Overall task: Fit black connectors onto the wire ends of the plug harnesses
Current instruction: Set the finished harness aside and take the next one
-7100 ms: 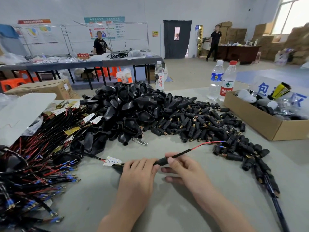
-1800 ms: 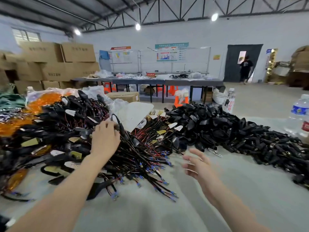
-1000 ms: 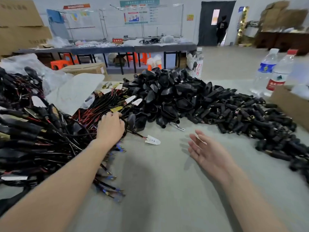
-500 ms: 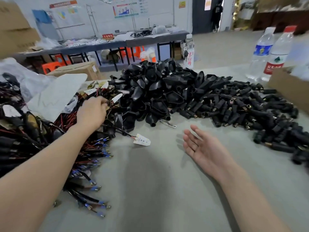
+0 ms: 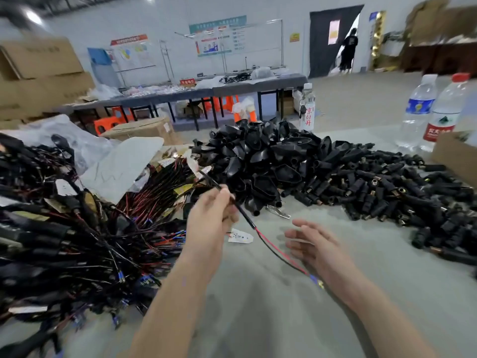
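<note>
My left hand [image 5: 210,220] grips the black cable of one plug harness [image 5: 244,218] above the grey table. Its red and black wires trail down to the right and end in blue terminals [image 5: 315,280] beside my right wrist. My right hand [image 5: 313,245] hovers open next to those wires, palm turned left, touching nothing. A big tangle of harnesses [image 5: 77,223] covers the left of the table. Black plug shells [image 5: 258,161] are heaped at the centre back. Small black barrel connectors [image 5: 382,192] spread in a pile to the right.
Two water bottles [image 5: 423,109] stand at the back right beside a cardboard box [image 5: 456,156]. A white label [image 5: 240,237] and a metal clip [image 5: 278,211] lie on the table [image 5: 258,319]. A white plastic sheet [image 5: 121,166] lies behind the harnesses. A person stands at a far doorway.
My left hand has drawn one harness out of the tangle and lifted it toward the centre; its wire ends now hang beside my right hand. The view has tilted up a little.
</note>
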`<action>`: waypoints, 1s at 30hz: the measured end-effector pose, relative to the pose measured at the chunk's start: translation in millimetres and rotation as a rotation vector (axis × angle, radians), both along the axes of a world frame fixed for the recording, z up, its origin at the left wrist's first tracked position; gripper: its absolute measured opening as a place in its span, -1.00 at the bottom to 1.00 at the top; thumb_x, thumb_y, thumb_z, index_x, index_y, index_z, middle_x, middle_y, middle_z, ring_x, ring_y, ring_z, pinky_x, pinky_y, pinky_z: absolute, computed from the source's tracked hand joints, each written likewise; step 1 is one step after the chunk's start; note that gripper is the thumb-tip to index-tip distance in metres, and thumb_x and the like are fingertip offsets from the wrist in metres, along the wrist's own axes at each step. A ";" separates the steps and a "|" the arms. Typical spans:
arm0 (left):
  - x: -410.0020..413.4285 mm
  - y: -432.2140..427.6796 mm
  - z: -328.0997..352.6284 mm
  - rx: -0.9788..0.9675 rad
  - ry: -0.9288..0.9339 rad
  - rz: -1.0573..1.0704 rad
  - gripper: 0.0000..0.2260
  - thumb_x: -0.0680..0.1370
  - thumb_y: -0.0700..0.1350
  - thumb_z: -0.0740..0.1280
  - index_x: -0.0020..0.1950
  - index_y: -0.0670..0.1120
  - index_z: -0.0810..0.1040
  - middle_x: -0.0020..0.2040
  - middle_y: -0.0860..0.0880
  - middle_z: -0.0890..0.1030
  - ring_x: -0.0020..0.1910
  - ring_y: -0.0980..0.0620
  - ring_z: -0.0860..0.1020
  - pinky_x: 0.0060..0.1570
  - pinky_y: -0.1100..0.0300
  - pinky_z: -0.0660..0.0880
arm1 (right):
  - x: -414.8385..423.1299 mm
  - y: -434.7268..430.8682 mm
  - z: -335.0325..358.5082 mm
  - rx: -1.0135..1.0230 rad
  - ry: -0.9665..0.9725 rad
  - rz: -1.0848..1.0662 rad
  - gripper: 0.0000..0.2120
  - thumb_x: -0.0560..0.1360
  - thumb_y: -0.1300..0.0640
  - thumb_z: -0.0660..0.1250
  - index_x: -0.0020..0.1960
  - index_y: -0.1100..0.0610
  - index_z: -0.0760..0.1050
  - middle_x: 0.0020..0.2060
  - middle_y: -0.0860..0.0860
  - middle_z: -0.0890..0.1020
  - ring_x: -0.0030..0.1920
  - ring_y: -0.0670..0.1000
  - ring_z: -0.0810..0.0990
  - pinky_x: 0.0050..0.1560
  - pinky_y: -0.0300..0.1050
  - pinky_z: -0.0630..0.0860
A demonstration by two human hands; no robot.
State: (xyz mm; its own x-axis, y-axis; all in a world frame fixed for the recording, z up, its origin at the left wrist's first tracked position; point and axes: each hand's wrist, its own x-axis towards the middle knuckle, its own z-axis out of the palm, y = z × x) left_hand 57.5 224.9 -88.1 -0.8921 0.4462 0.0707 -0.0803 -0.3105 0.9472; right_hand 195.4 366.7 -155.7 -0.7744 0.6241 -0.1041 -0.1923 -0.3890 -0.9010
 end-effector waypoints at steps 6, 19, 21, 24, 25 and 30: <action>17.7 6.0 -69.4 -0.058 -0.062 -0.086 -0.94 0.60 -0.19 0.35 0.04 -0.15 0.58 -0.14 -0.08 0.66 -0.17 -0.01 0.59 -0.20 0.16 0.53 | -0.5 -2.0 -5.9 0.128 -0.049 -0.004 -0.78 0.66 0.24 0.18 0.10 0.17 0.60 -0.15 0.13 0.72 -0.19 0.04 0.70 -0.21 -0.21 0.62; 8.8 10.5 -74.0 0.080 -0.110 -0.055 -0.85 0.64 -0.15 0.29 0.16 -0.01 0.60 -0.26 -0.05 0.51 -0.35 0.09 0.43 -0.38 0.28 0.42 | -3.6 -40.1 4.1 0.301 -0.125 0.112 -0.86 0.51 -0.02 0.38 0.04 -0.06 0.64 -0.08 0.05 0.69 -0.13 0.05 0.59 -0.05 0.00 0.51; 8.1 11.0 -75.1 0.084 -0.104 -0.052 -0.86 0.64 -0.12 0.31 0.14 0.00 0.62 -0.27 -0.03 0.53 -0.36 0.10 0.44 -0.40 0.28 0.42 | -5.8 -51.3 2.1 0.448 -0.149 0.151 -0.83 0.48 -0.04 0.41 0.07 -0.11 0.62 -0.12 0.10 0.66 -0.14 0.04 0.59 -0.01 -0.04 0.52; 7.9 11.8 -75.5 0.076 -0.090 -0.043 -0.89 0.62 -0.16 0.33 0.05 0.00 0.63 -0.30 -0.04 0.54 -0.42 0.10 0.43 -0.45 0.27 0.40 | -9.6 -56.2 2.2 0.726 -0.245 0.169 -0.75 0.55 0.11 0.38 0.07 -0.25 0.56 -0.20 -0.04 0.66 -0.22 -0.09 0.61 -0.14 -0.27 0.50; 7.9 12.0 -75.0 0.068 -0.083 -0.042 -0.88 0.61 -0.17 0.34 0.00 0.03 0.65 -0.32 -0.02 0.53 -0.45 0.11 0.42 -0.47 0.26 0.39 | -10.9 -57.2 2.3 0.738 -0.246 0.174 -0.70 0.55 0.16 0.38 0.05 -0.27 0.55 -0.22 -0.07 0.65 -0.25 -0.10 0.59 -0.17 -0.28 0.49; 6.8 8.6 -71.4 0.084 -0.089 -0.011 -0.90 0.55 -0.08 0.36 -0.14 0.05 0.63 -0.38 0.03 0.55 -0.46 0.07 0.45 -0.44 0.18 0.42 | -15.3 -62.7 5.7 0.771 -0.290 0.137 -0.61 0.54 0.24 0.39 -0.02 -0.31 0.52 -0.28 -0.14 0.60 -0.31 -0.15 0.53 -0.24 -0.37 0.42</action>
State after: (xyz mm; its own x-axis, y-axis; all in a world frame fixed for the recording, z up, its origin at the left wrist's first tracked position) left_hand 64.3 233.5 -159.4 -0.8914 0.4522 0.0287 -0.1673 -0.3874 0.9066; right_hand 180.1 304.0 -150.0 -0.8570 0.5041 0.1065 0.0924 0.3537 -0.9308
